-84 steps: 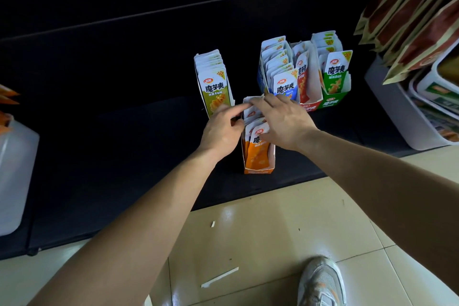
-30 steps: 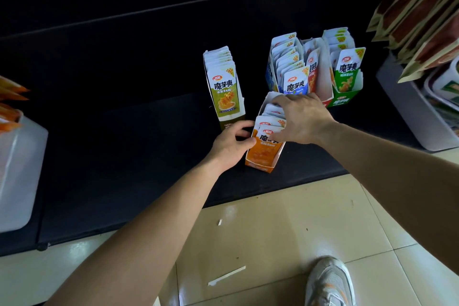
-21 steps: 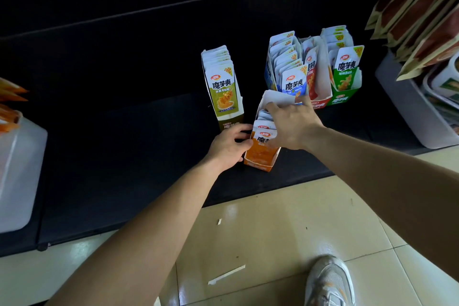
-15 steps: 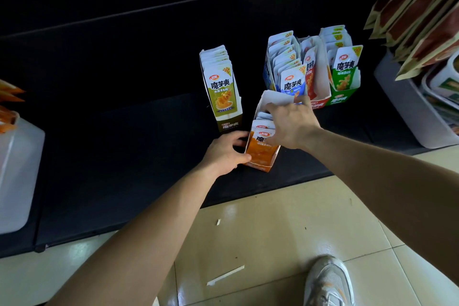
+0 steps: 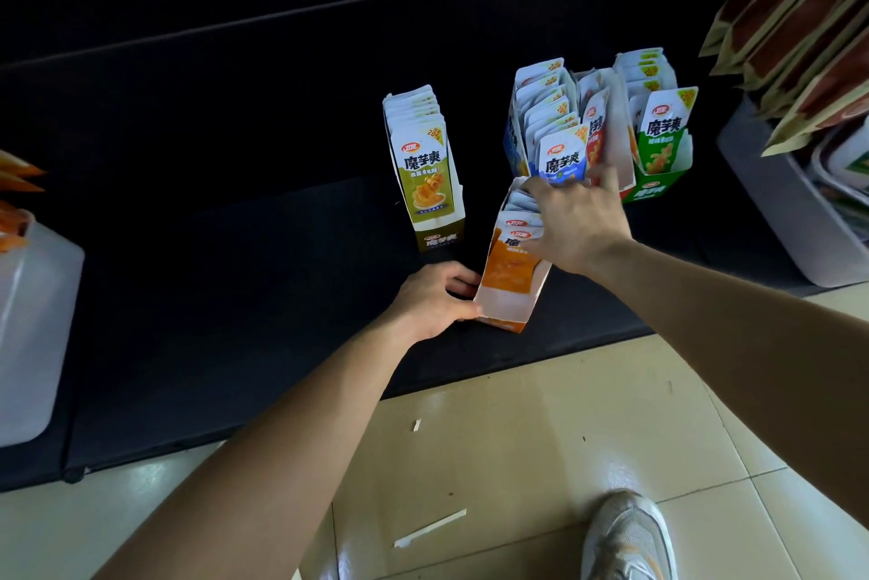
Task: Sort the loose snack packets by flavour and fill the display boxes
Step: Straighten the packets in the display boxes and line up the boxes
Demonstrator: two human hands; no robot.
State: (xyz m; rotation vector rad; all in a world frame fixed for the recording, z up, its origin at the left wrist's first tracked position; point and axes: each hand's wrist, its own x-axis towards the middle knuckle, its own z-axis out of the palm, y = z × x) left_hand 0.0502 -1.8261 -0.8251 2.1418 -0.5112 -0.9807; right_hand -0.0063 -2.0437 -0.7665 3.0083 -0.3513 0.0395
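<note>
An orange display box (image 5: pixel 505 309) stands near the front edge of a low black shelf (image 5: pixel 235 278), leaning to the left. Orange snack packets (image 5: pixel 510 266) stand in it. My left hand (image 5: pixel 435 297) grips the box's lower left corner. My right hand (image 5: pixel 576 222) lies over the packets' tops from the right, fingers spread and pressing on them. Behind stand an olive box (image 5: pixel 439 240) full of packets, a blue box (image 5: pixel 548 132), a red box (image 5: pixel 599 128) and a green box (image 5: pixel 658 156).
A grey bin (image 5: pixel 790 212) holding brown pouches (image 5: pixel 809 15) stands at the right. A translucent white container (image 5: pixel 28 330) sits at the left edge. My shoe (image 5: pixel 628 537) and paper scraps (image 5: pixel 430 528) are on the beige tiled floor.
The orange box has tipped further left and its front has lifted. My left hand slid down from the box's side to its lower corner. My right hand stays on the packets.
</note>
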